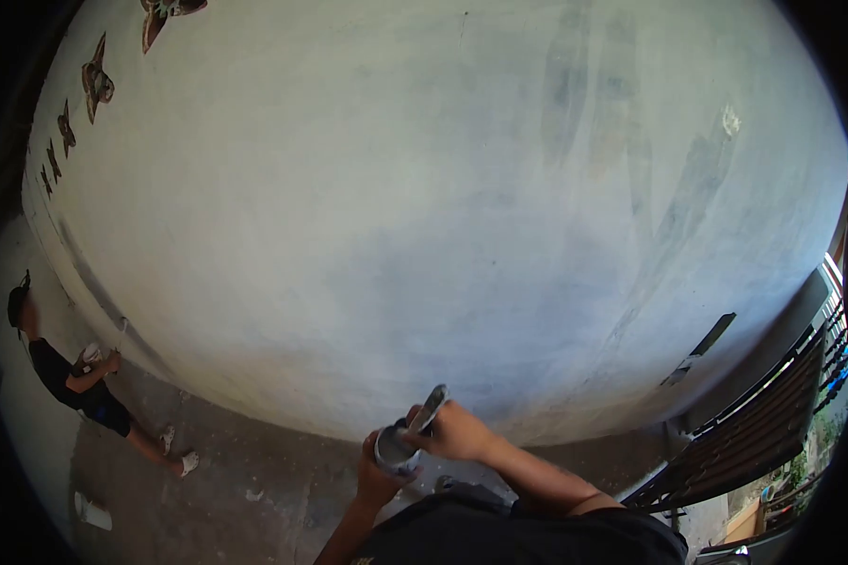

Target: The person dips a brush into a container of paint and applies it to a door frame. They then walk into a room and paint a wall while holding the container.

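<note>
My left hand (378,482) is wrapped around a small open tub (399,468), held at the bottom centre in front of my body. Grey paint-like material shows inside the tub. In my right hand (458,432) is a paintbrush (435,403), tilted, its upper end pointing up toward the wall. The brush's lower end reaches to the tub's mouth, and my fingers partly hide it. Ahead of both hands rises a pale wall (349,235) with grey, smeared patches at the right.
At the left, another person (66,377) faces the wall, holding a thin tool (122,327) and a container. A white bucket (92,511) stands on the concrete floor (226,471). Butterfly-shaped decorations (97,77) hang upper left. A dark metal gate (754,414) stands right.
</note>
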`<state>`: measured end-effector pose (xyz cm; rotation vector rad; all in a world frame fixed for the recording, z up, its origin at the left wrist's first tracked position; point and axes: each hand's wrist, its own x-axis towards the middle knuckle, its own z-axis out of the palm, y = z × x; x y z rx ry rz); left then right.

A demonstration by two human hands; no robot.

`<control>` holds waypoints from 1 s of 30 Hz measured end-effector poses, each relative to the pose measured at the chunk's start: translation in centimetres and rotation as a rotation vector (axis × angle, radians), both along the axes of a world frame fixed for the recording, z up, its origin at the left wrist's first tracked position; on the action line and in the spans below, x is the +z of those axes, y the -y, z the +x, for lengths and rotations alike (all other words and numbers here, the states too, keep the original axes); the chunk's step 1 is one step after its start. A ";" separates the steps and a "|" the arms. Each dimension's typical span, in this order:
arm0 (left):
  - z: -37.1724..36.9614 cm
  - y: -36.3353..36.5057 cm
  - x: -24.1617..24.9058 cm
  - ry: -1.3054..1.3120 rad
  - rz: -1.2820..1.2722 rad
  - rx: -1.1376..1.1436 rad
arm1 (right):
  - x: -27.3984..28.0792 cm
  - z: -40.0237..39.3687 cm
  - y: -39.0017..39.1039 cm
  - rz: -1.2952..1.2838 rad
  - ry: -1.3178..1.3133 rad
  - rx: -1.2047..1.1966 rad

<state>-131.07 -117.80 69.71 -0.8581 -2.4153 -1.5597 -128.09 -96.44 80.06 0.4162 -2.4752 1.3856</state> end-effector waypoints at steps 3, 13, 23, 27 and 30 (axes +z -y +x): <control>-1.5 -1.1 1.0 0.041 0.021 -0.005 | 1.5 -1.9 -1.4 -0.042 0.059 0.019; -8.9 -7.4 6.7 -0.013 0.039 -0.086 | 8.6 -5.2 -8.7 -0.160 -0.082 -0.244; -11.1 -10.2 5.6 -0.086 -0.054 -0.123 | 6.2 -4.8 -14.2 -0.495 0.062 -0.316; -11.2 -10.5 4.8 -0.100 -0.058 -0.140 | 5.9 -4.3 -14.1 -0.702 0.187 -0.289; -10.5 -9.9 4.7 -0.085 -0.061 -0.142 | 7.4 -3.8 -13.7 -0.662 0.178 -0.319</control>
